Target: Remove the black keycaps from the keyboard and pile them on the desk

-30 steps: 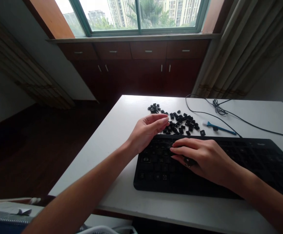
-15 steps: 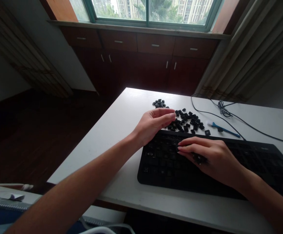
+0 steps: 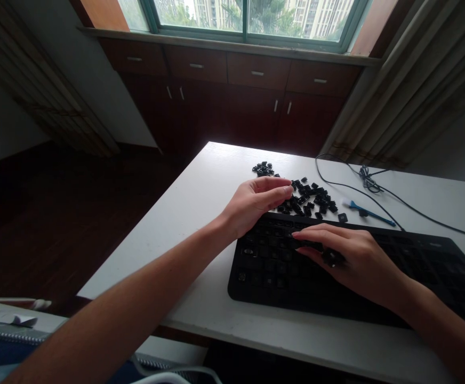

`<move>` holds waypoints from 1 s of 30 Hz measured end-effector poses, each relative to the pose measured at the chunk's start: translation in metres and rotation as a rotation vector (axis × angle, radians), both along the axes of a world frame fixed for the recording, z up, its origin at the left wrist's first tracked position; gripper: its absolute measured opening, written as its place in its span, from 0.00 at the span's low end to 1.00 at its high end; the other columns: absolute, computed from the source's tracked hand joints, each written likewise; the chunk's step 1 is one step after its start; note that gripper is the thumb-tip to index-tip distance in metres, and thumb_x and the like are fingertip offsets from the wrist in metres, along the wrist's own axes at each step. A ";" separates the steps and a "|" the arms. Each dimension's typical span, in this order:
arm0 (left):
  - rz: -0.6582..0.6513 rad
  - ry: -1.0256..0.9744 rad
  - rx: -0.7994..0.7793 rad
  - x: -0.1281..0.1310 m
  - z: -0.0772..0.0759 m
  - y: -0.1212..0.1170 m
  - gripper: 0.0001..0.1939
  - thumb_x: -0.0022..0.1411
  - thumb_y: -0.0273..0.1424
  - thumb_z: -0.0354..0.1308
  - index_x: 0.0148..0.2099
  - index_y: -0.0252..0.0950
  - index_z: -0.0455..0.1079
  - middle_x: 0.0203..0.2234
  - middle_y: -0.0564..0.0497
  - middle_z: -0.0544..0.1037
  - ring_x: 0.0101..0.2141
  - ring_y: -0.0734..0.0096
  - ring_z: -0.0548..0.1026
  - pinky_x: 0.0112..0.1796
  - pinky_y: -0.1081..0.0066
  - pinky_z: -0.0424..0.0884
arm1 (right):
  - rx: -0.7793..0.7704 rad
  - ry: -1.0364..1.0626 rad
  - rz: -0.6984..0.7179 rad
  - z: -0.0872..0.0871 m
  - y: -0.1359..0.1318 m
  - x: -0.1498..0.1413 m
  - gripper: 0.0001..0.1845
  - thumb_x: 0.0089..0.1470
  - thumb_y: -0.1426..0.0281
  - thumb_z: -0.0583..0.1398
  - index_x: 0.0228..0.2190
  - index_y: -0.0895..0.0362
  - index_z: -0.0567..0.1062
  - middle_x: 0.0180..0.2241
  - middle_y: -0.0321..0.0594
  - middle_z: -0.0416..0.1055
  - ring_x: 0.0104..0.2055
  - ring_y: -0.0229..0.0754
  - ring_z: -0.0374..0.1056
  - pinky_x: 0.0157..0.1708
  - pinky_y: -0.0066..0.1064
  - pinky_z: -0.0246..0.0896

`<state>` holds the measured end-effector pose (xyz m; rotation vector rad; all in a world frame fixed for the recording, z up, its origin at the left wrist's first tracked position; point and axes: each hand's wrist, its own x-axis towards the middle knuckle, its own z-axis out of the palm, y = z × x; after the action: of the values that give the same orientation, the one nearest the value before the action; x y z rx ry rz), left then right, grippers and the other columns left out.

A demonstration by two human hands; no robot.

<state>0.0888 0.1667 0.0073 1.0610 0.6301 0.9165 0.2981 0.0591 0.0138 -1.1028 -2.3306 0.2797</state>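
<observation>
A black keyboard (image 3: 264, 296) lies on the white table, with many of its keys off on the left part. My right hand (image 3: 348, 250) is over its middle, fingertips at the upper key rows and a gap between thumb and forefinger. Black keycaps (image 3: 332, 257) are tucked in its curled fingers. My left hand (image 3: 252, 202) hovers by the keyboard's top left corner, fingers stretched out and thumb slightly apart, nothing visible in it. Its fingertips are beside a heap of loose black keycaps (image 3: 322, 198), partly hiding it.
Behind the keyboard lie a blue brush-like tool (image 3: 370, 214) and a single keycap (image 3: 342, 217). A black cable (image 3: 368, 181) loops across the table's (image 3: 168, 229) right side. Farther back stand dark red cabinets (image 3: 232, 106) under a window.
My right thumb has parted from the forefinger, and the fingertips have risen slightly off the keys. My left hand has hardly moved.
</observation>
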 end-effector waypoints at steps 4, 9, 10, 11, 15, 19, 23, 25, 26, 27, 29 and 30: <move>-0.062 0.009 -0.005 -0.002 0.002 -0.001 0.15 0.55 0.33 0.70 0.45 0.34 0.78 0.42 0.46 0.81 0.42 0.68 0.79 0.52 0.63 0.71 | 0.062 -0.017 -0.034 0.001 0.001 0.006 0.24 0.60 0.76 0.62 0.56 0.51 0.71 0.50 0.38 0.75 0.44 0.38 0.74 0.43 0.29 0.71; -0.208 0.148 0.123 -0.004 0.013 -0.010 0.15 0.60 0.35 0.66 0.47 0.34 0.78 0.42 0.45 0.81 0.42 0.68 0.80 0.49 0.67 0.74 | 0.257 0.073 -0.151 0.008 0.001 0.010 0.25 0.57 0.77 0.65 0.55 0.53 0.71 0.48 0.41 0.75 0.41 0.37 0.74 0.39 0.27 0.71; -0.238 0.170 0.141 -0.004 0.016 -0.012 0.15 0.61 0.36 0.66 0.48 0.34 0.78 0.43 0.45 0.81 0.42 0.69 0.80 0.48 0.68 0.75 | 0.282 0.088 -0.165 0.009 0.001 0.010 0.25 0.56 0.77 0.65 0.55 0.54 0.72 0.47 0.40 0.75 0.40 0.36 0.74 0.39 0.26 0.71; -0.268 0.186 0.149 -0.004 0.018 -0.014 0.15 0.62 0.36 0.65 0.48 0.34 0.77 0.43 0.45 0.82 0.42 0.69 0.80 0.48 0.68 0.75 | 0.299 0.098 -0.170 0.010 0.001 0.009 0.25 0.56 0.77 0.65 0.54 0.54 0.72 0.47 0.40 0.75 0.40 0.36 0.74 0.39 0.26 0.71; -0.355 0.224 0.128 -0.003 0.020 -0.018 0.16 0.62 0.38 0.65 0.50 0.35 0.77 0.41 0.46 0.82 0.42 0.69 0.80 0.47 0.69 0.76 | 0.288 0.088 -0.132 0.007 0.003 0.009 0.23 0.55 0.79 0.65 0.53 0.55 0.73 0.48 0.41 0.75 0.43 0.37 0.74 0.42 0.27 0.71; -0.382 0.210 0.089 -0.002 0.017 -0.018 0.16 0.62 0.37 0.65 0.49 0.34 0.77 0.42 0.46 0.82 0.43 0.69 0.80 0.48 0.70 0.76 | 0.277 0.080 -0.112 0.004 0.004 0.009 0.22 0.56 0.80 0.64 0.52 0.54 0.74 0.50 0.41 0.75 0.47 0.38 0.74 0.46 0.29 0.70; -0.398 0.134 0.015 -0.001 0.014 -0.017 0.15 0.61 0.34 0.66 0.49 0.34 0.77 0.42 0.46 0.82 0.43 0.71 0.80 0.49 0.70 0.75 | 0.284 0.077 -0.113 0.004 0.004 0.009 0.21 0.56 0.80 0.64 0.50 0.53 0.75 0.50 0.40 0.76 0.47 0.39 0.74 0.45 0.29 0.70; -0.385 0.112 -0.020 0.000 0.013 -0.017 0.15 0.61 0.34 0.67 0.49 0.35 0.78 0.43 0.47 0.82 0.44 0.70 0.80 0.51 0.69 0.74 | 0.274 0.088 -0.131 0.005 0.003 0.008 0.19 0.56 0.80 0.63 0.48 0.52 0.76 0.50 0.39 0.76 0.47 0.39 0.74 0.45 0.30 0.70; -0.371 0.111 -0.032 0.000 0.012 -0.017 0.15 0.60 0.34 0.67 0.48 0.35 0.78 0.43 0.46 0.82 0.44 0.70 0.80 0.51 0.68 0.74 | 0.265 0.095 -0.146 0.005 0.003 0.008 0.18 0.57 0.79 0.63 0.48 0.52 0.76 0.50 0.39 0.76 0.47 0.40 0.74 0.45 0.30 0.71; -0.355 0.115 -0.040 0.000 0.012 -0.017 0.15 0.59 0.34 0.68 0.48 0.35 0.78 0.43 0.46 0.82 0.44 0.69 0.80 0.52 0.67 0.74 | 0.254 0.100 -0.161 0.005 0.003 0.008 0.17 0.57 0.78 0.63 0.47 0.52 0.76 0.49 0.39 0.76 0.47 0.40 0.74 0.44 0.30 0.71; -0.326 0.135 -0.043 0.001 0.011 -0.017 0.15 0.57 0.34 0.69 0.47 0.35 0.79 0.42 0.46 0.82 0.44 0.68 0.80 0.52 0.66 0.74 | 0.236 0.106 -0.193 0.005 0.003 0.007 0.16 0.58 0.76 0.63 0.48 0.52 0.75 0.47 0.39 0.77 0.43 0.40 0.75 0.41 0.29 0.71; -0.319 0.149 -0.041 0.001 0.011 -0.017 0.16 0.56 0.35 0.70 0.46 0.35 0.79 0.41 0.46 0.82 0.43 0.67 0.80 0.51 0.66 0.74 | 0.236 0.108 -0.210 0.005 0.003 0.006 0.16 0.58 0.75 0.64 0.48 0.52 0.74 0.45 0.38 0.78 0.40 0.38 0.75 0.38 0.29 0.71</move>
<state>0.0899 0.1496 0.0186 1.1604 0.5792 0.5495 0.3042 0.0617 0.0187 -1.1706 -2.0710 -0.0141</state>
